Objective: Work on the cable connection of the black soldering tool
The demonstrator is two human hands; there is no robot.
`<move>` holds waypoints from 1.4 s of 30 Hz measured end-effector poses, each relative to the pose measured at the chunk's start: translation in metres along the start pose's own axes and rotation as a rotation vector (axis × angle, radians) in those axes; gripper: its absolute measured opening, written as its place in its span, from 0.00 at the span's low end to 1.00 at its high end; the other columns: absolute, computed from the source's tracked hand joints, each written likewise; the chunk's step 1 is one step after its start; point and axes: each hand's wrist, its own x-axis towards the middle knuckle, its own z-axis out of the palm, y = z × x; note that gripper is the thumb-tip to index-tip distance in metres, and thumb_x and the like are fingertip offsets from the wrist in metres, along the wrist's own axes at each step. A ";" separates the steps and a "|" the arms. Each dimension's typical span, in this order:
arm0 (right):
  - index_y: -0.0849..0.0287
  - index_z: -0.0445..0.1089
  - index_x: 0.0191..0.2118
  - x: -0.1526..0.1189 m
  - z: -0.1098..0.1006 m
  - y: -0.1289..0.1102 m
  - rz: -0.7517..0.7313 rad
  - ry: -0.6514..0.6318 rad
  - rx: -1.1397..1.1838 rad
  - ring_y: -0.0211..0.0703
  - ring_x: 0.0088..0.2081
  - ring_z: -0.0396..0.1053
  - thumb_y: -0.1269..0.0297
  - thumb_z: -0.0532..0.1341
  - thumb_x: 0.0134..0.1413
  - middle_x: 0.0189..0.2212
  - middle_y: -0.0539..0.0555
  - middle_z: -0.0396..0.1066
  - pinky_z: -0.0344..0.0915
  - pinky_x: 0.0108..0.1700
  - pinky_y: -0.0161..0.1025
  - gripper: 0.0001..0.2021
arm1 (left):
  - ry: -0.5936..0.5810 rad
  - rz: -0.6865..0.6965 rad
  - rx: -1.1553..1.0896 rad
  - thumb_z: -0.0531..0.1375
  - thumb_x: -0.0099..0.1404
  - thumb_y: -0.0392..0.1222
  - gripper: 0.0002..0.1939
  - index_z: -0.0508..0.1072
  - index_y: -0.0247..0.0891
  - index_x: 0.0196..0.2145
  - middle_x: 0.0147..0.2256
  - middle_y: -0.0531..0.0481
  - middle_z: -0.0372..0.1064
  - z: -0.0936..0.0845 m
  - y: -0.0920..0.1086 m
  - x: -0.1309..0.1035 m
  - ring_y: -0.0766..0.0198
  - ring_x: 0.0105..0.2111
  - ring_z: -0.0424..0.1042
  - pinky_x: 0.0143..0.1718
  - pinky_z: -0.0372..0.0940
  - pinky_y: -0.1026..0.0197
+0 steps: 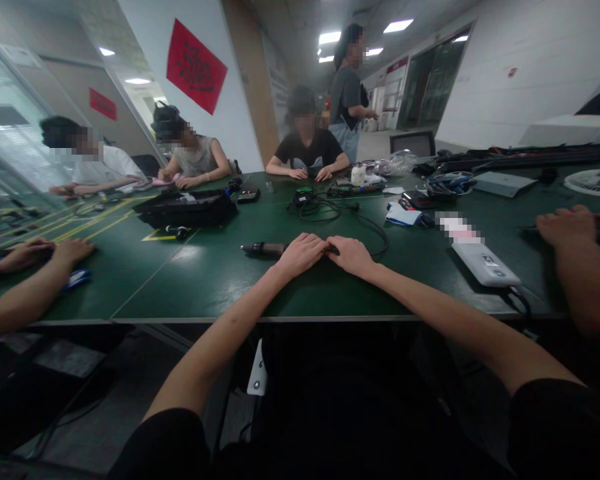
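A dark, pen-shaped corded tool (265, 249) lies on the green table (200, 293), its tip pointing left. My left hand (304, 255) is closed over the tool's body. Against its fingertips, at the tool's cable end, rests my right hand (351, 256), with its fingers curled round the dark end. The fingers hide most of that end. A black cable (380, 230) loops behind my right hand toward a small dark device (305, 193) farther back.
A black tray (185, 208) stands at the back left. A white power bank (485, 264) with a cable lies at the right. Other people's hands rest at the far left (73, 252) and far right (566, 225). Several people are across the table.
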 end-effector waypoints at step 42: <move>0.52 0.71 0.50 0.000 -0.003 -0.001 -0.005 -0.001 0.009 0.50 0.45 0.73 0.59 0.59 0.70 0.47 0.55 0.77 0.59 0.39 0.39 0.09 | -0.001 0.005 -0.154 0.54 0.72 0.37 0.17 0.67 0.39 0.57 0.52 0.42 0.72 -0.004 -0.001 -0.004 0.53 0.55 0.69 0.57 0.63 0.49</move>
